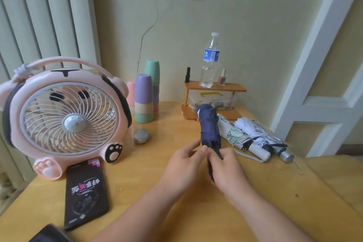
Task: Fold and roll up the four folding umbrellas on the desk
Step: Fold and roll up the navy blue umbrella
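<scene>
In the head view, the soft dark blue cloth umbrella is held up, tilted, over the middle of the smooth yellow wooden worktop. The left hand pinches the cloth low down. The right hand has its grip curled round the bottom end. I think the cloth should be wound tight and smooth, with no floppy folds sticking out. Just beside it lie a white leafy cloth umbrella and a white umbrella with a shiny silver handle.
</scene>
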`<state>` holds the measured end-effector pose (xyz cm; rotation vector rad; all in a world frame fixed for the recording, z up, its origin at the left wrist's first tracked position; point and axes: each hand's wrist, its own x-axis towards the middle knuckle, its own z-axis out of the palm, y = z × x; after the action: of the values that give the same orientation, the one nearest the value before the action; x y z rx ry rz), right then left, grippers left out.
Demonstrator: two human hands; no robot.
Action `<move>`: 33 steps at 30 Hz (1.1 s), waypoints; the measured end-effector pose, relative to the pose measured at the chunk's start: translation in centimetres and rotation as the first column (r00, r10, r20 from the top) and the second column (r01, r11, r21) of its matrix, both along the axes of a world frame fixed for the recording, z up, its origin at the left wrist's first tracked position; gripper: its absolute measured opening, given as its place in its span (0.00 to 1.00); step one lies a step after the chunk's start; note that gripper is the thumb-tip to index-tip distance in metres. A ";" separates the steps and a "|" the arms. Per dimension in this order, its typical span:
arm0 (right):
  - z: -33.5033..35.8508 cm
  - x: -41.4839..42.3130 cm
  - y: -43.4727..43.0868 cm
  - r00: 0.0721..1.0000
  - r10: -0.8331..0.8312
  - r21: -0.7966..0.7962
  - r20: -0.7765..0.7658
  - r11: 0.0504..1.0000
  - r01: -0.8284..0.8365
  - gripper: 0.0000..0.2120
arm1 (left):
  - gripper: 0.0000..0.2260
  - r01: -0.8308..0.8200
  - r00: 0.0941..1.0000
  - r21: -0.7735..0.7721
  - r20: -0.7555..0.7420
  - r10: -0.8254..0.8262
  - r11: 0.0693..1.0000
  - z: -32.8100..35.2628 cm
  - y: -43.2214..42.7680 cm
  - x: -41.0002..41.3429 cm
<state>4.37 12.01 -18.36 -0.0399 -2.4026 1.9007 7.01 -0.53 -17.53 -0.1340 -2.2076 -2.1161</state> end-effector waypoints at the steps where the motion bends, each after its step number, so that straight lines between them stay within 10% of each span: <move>1: 0.2 -1.6 0.4 0.999 -0.028 0.187 -0.029 0.982 0.033 0.13 | 0.15 -0.034 0.999 -0.109 -0.040 0.029 0.993 -0.3 -0.1 -0.1; 9: -0.9 -4.3 2.6 0.956 0.294 0.621 -0.019 0.752 -0.219 0.12 | 0.39 -0.016 0.992 -0.704 -0.099 -0.075 0.711 -3.5 -2.4 -1.3; 15: -0.3 -8.5 11.5 0.938 -0.222 0.731 -0.265 0.588 0.346 0.14 | 0.33 -0.015 0.991 -0.769 -0.098 -0.095 0.639 -3.9 -1.6 -2.1; 22: -0.7 -8.8 11.5 0.959 -0.227 0.828 -0.172 0.493 0.266 0.16 | 0.32 0.024 0.988 -0.774 -0.078 -0.131 0.633 -2.8 -1.3 -1.7; 29: -0.8 -7.9 9.4 0.996 -0.082 0.833 -0.039 0.548 0.078 0.15 | 0.04 -0.242 0.960 -0.715 -0.275 0.055 0.656 -3.9 -1.5 -2.6; 33: -0.7 -6.6 6.5 1.000 -0.008 0.785 -0.015 0.619 0.016 0.19 | 0.15 -0.170 0.975 -0.664 -0.221 0.027 0.728 -4.4 -2.1 -3.0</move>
<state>-2.28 18.50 -19.05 0.0095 -2.9721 0.6574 4.06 -2.67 -21.97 -0.2466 -2.6643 -1.0727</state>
